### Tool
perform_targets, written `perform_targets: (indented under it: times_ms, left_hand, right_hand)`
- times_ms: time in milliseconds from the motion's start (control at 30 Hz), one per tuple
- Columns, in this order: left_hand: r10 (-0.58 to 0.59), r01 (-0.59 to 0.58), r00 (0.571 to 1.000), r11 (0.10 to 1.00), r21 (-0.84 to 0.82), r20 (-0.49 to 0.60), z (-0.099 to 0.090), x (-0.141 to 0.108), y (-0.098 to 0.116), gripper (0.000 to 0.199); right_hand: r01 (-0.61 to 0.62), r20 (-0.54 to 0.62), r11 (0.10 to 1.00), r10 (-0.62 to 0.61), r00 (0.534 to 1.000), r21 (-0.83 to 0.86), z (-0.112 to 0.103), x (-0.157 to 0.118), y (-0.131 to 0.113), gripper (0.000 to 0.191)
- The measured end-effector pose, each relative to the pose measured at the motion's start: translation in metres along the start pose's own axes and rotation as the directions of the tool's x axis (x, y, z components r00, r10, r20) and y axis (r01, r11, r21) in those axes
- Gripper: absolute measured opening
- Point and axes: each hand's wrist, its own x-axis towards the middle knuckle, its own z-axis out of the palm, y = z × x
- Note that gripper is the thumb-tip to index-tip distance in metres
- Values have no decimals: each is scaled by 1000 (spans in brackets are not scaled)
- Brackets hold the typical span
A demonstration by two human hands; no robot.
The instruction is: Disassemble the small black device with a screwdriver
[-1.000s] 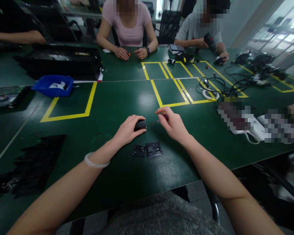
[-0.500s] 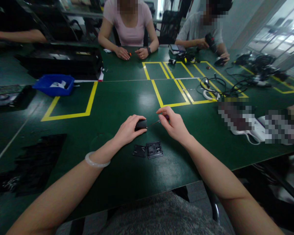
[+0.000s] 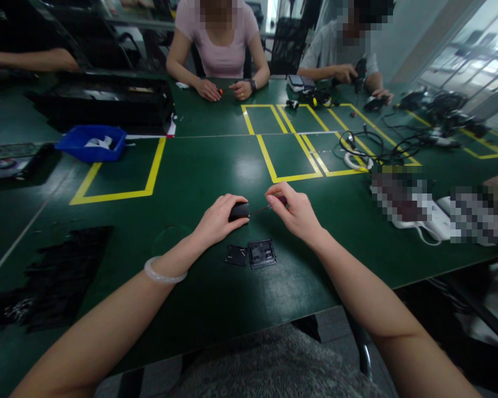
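Note:
A small black plastic box-like part [image 3: 239, 211] rests on the green table, gripped by my left hand [image 3: 222, 217] between thumb and fingers. My right hand [image 3: 294, 207] is closed around the dark handle of a screwdriver [image 3: 282, 200]. Its thin shaft points left, and the tip is at the right edge of the black part; whether it touches a screw is too small to tell. Just below, on the table, lie a flat black plate [image 3: 236, 255] with small pale pins on it and a black plastic frame [image 3: 262, 254] beside it.
A pile of black plastic parts [image 3: 66, 279] lies at the left. Further back are a blue bin [image 3: 93, 143] and a long black housing [image 3: 108, 105]. Cables [image 3: 369, 146] and a white power strip [image 3: 434, 215] lie to the right. Two people sit across the table [image 3: 207, 166], one holding a power tool.
My right hand and the screwdriver have shifted only very slightly; my left hand keeps its hold. Across the table, a person's power tool has tilted to point downward.

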Motion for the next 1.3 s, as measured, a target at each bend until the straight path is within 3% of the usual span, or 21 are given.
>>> perform_targets:
  times_ms: [1300]
  left_hand:
    - [-4, 4, 1000, 1000, -9, 8, -1, 0, 1, 35]
  right_hand:
    - [-8, -11, 1000, 8, 1000, -21, 1, 0, 0, 16]
